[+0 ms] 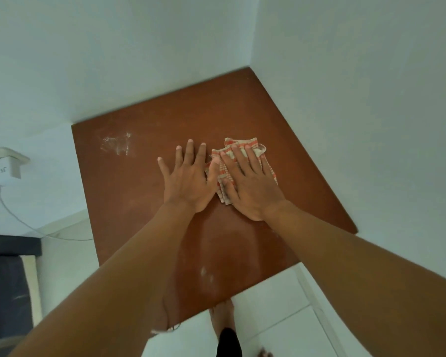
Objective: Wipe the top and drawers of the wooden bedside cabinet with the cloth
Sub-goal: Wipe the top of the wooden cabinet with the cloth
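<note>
Head view: your right hand presses flat, fingers spread, on the soft, light, crumpled orange-checked cloth mid-top of the reddish-brown wooden bedside cabinet; left hand lies open, empty, beside it. Press through your palm; it will likely bunch.

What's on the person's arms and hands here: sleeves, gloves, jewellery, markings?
Nothing worn that shows. The left hand and right hand are bare, with no gloves, rings or watch. Both forearms are uncovered to the frame edge, with no sleeves in view. Fingernails are short and unpainted.

Cloth on cabinet top, right hand on it, left hand just left, charger far left
</note>
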A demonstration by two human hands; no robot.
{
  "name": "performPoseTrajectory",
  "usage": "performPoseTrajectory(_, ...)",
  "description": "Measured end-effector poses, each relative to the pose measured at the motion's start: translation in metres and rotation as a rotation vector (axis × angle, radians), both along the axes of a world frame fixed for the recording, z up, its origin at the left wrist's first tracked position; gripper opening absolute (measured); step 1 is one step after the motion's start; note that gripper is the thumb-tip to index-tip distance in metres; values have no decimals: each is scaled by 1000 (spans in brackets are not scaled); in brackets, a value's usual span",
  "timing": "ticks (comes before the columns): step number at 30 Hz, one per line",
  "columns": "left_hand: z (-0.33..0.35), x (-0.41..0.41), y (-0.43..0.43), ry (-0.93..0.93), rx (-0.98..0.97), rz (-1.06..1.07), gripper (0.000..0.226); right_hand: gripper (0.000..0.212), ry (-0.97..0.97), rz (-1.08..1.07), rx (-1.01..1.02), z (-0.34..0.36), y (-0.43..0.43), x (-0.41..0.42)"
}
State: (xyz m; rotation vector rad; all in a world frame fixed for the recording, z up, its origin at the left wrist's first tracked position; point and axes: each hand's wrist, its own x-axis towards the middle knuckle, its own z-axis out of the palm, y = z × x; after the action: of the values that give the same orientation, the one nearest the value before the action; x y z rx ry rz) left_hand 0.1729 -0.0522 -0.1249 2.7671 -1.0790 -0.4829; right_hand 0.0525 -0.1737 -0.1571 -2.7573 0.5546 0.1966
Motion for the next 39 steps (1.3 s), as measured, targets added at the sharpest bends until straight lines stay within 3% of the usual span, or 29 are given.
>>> performPoseTrajectory(6,1,-57,31,39,-5,26,73,73,-12,11,-26,1,30,-87)
performPoseTrajectory(13,-3,-111,65,72,-23,50,74,67,-30,11,-3,-5,54,-151)
performPoseTrajectory(17,0,-134,79,72,-32,34,78,65,-46,51,-89,-6,68,-186)
performPoseTrajectory(20,3,-143,84,75,-53,34,86,68,46,101,-139,-21,74,-219)
performPoseTrajectory(24,3,-148,90,49,-66,15,90,65,183,65,-46,-44,92,-289)
performPoseTrajectory(27,0,-146,93,33,-78,-4,89,69,25,-88,96,-31,103,-317)
performPoseTrajectory(34,6,-116,87,46,-98,28,77,55,-347,10,59,33,77,-222)
performPoseTrajectory(39,32,-63,74,28,-161,107,68,58,-392,-35,39,58,48,-107)
